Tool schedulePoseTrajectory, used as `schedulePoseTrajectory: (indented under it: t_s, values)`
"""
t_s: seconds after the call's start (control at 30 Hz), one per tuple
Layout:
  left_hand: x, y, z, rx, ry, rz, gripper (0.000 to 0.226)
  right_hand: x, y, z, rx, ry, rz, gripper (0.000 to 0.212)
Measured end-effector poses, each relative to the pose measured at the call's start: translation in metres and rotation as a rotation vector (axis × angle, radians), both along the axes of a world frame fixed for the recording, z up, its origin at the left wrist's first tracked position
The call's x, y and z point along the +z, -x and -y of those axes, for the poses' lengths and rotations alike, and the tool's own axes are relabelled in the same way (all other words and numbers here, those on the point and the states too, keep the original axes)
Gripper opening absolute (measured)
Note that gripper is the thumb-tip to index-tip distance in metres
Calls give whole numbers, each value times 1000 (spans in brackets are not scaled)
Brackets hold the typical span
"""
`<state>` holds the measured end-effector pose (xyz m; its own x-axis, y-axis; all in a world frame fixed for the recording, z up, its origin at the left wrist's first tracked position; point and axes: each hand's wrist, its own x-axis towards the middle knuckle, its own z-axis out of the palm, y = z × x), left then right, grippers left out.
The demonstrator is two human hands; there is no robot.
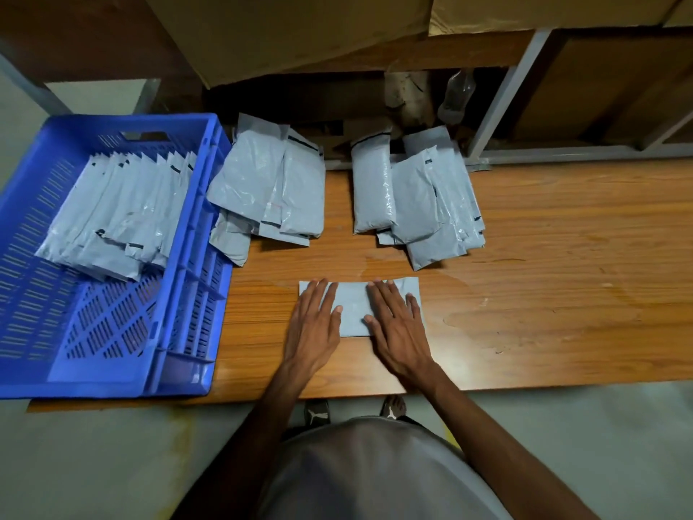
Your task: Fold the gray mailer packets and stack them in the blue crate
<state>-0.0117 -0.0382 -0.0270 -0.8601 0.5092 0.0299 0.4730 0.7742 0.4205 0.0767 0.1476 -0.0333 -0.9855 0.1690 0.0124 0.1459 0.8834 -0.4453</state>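
Mailer packets: we judge the job partly done, with many still on the table.
Blue crate: at the table's left edge; a row of folded packets already fills its far half.
Left pile: by the far edge, just beside the crate, waiting.
Right pile: also along the far edge, waiting.
Current packet: flat near the front edge, not yet in the crate.
Left hand: fingers straight, pressing its left part.
Right hand: likewise flat, pressing its right part.
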Motion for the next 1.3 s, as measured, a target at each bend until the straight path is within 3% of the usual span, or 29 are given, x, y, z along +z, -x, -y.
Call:
schedulePoseTrajectory:
  t_s: [0.23, 1.3]
  values:
    - [-20, 4, -1, -93, 199, 8, 62, -7, 4, -2, 40, -61, 27, 63]
    - [-21, 8, -1, -117, 176, 38, 61, -7, 10, -2, 49, -110, 110, 61]
